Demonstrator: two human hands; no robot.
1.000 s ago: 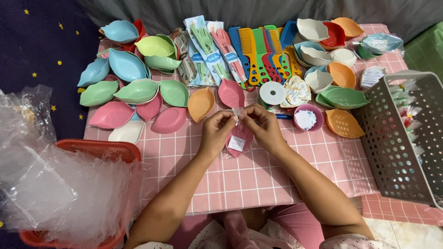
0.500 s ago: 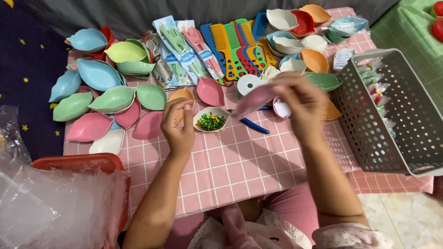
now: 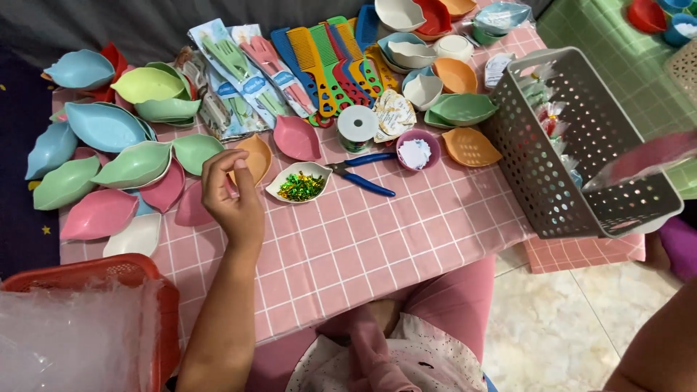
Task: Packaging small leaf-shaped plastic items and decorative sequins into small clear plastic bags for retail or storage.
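The left hand (image 3: 231, 194) hovers over the pink checked table (image 3: 377, 239) with fingers loosely curled, holding nothing — it is just beside an orange leaf dish (image 3: 252, 157). A small white dish of shiny bits (image 3: 299, 183) sits near it, next to blue pliers (image 3: 363, 171). A blurry wrapped pink dish (image 3: 642, 161) shows above the grey basket (image 3: 581, 156) — the right hand is out of view.

Single head cam, worn, looking steeply down and slightly forward over the pink checked table (image 3: 406, 239). Close range: wearer's lap fills the bottom edge, grey basket (image 3: 581, 138) sits right, red basket (image 3: 94, 272) lower left. Frame tilted a bit clockwise. No second view, so no overlap.
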